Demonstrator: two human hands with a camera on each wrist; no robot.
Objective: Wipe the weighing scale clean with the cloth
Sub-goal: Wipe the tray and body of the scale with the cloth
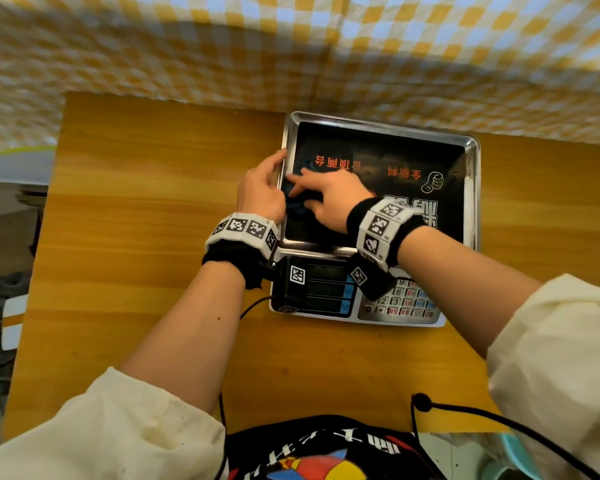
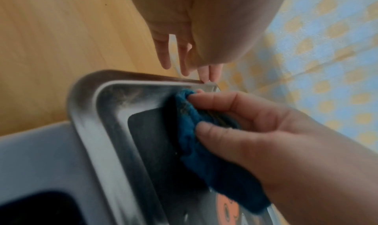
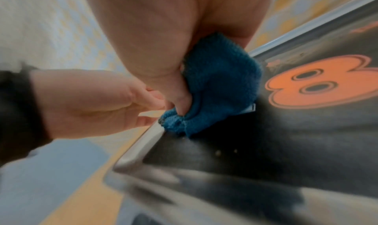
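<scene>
The weighing scale has a steel tray point(image 1: 476, 188) lined with a black sheet printed in orange, and stands on a wooden table. My right hand point(image 1: 326, 199) grips a crumpled blue cloth point(image 1: 296, 203) and presses it onto the tray's left side, close to the rim. In the right wrist view the cloth point(image 3: 220, 86) bulges out under the right hand point(image 3: 163, 50) beside the tray rim point(image 3: 139, 151). My left hand point(image 1: 262, 188) lies against the tray's left rim with its fingers straight. The left wrist view shows the left hand point(image 2: 190, 63) touching the tray point(image 2: 88, 109) and the cloth point(image 2: 204, 155).
The scale's display panel point(image 1: 326, 289) and keypad point(image 1: 402, 303) face me, under my wrists. A black cable point(image 1: 253, 306) runs off the scale's front left. Bare wooden tabletop point(image 1: 136, 202) lies to the left and front. A yellow checked fabric point(image 1: 291, 46) hangs behind.
</scene>
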